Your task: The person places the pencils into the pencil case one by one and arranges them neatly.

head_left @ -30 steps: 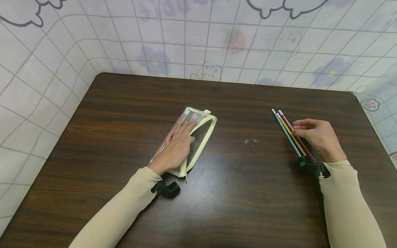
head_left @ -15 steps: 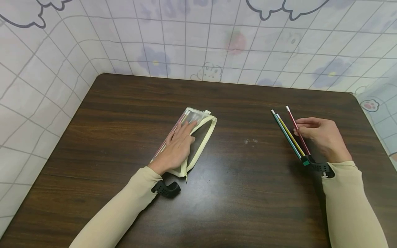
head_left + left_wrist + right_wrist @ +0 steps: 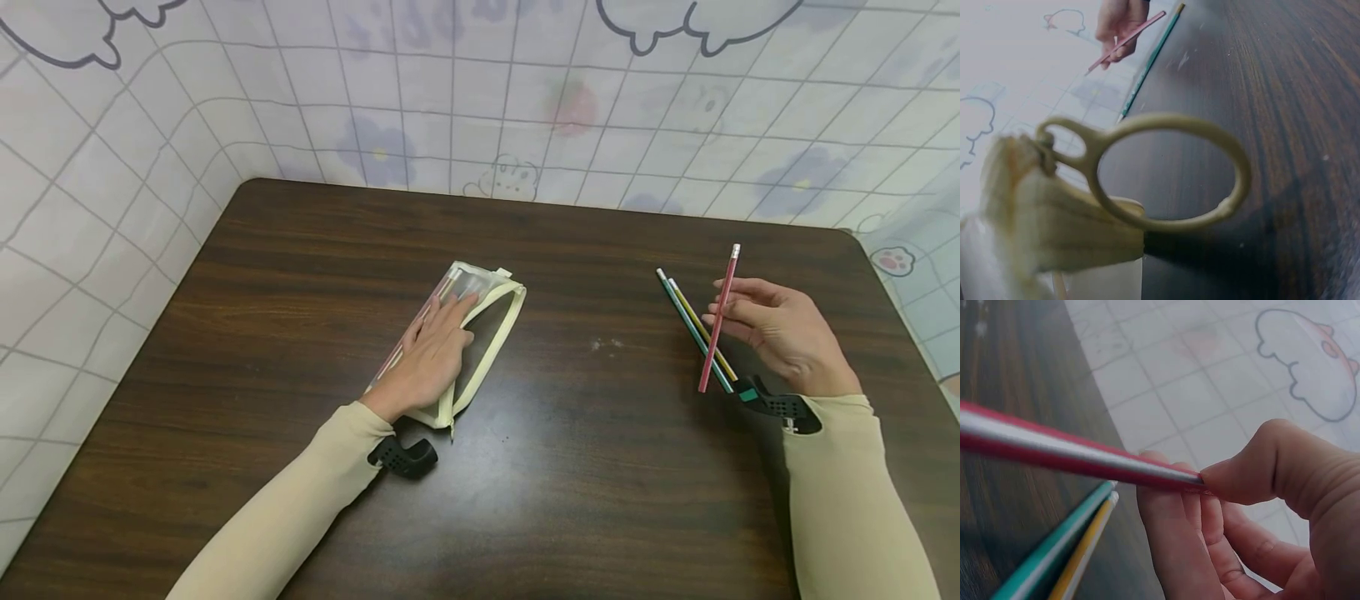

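My left hand (image 3: 427,358) lies flat with fingers straight on a clear pencil case (image 3: 489,354) with cream trim. The case's mouth gapes along its right side, and pink pencils show through the clear side. In the left wrist view, the zipper's ring pull (image 3: 1242,169) looms close. At the right, my right hand (image 3: 787,329) pinches a red pencil (image 3: 721,315) between thumb and fingers, its white eraser end pointing up and away. Below it, a teal pencil (image 3: 681,308) and a yellow pencil (image 3: 1082,553) lie side by side on the table.
The dark wooden table (image 3: 570,467) reaches back to a pale grid-patterned curtain (image 3: 480,100), which also hangs along the left and right sides. A black wrist mount (image 3: 405,458) sits at the left cuff, another (image 3: 780,404) at the right.
My right hand has lifted the red pencil away from the other two and turned it more upright, shifting slightly right. The left hand and the pencil case have stayed put.
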{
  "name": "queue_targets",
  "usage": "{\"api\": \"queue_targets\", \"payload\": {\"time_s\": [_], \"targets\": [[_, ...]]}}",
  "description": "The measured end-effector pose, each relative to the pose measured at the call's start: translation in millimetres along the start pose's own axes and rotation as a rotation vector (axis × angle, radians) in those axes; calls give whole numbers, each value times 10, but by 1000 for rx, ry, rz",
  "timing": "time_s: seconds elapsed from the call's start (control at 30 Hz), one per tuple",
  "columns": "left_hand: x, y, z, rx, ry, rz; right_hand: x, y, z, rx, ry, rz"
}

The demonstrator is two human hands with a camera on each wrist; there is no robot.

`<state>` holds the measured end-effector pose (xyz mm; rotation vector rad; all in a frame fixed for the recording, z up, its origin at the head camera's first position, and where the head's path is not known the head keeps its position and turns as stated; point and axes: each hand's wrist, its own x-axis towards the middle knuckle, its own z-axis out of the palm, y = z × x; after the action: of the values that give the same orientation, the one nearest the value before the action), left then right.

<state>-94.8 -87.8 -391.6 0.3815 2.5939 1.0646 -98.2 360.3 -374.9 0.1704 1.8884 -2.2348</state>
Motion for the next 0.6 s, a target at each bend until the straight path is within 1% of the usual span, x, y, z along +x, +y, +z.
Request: {"api": "queue_targets", "payload": {"time_s": [0.1, 0.17, 0.2, 0.33, 0.43, 0.6], "targets": [[0, 0, -5, 3, 0, -1, 3, -3, 26, 28, -41, 9], [-3, -3, -3, 7, 0, -3, 2, -1, 58, 7, -47, 19], [-4, -5, -1, 9, 0, -3, 2, 0, 74, 16, -60, 22], [1, -7, 7, 9, 4, -4, 10, 11, 168, -35, -50, 15], [5, -4, 10, 6, 6, -5, 27, 25, 240, -34, -55, -3], [2, -6, 6, 4, 11, -3, 64, 45, 355, 28, -94, -14]]}}
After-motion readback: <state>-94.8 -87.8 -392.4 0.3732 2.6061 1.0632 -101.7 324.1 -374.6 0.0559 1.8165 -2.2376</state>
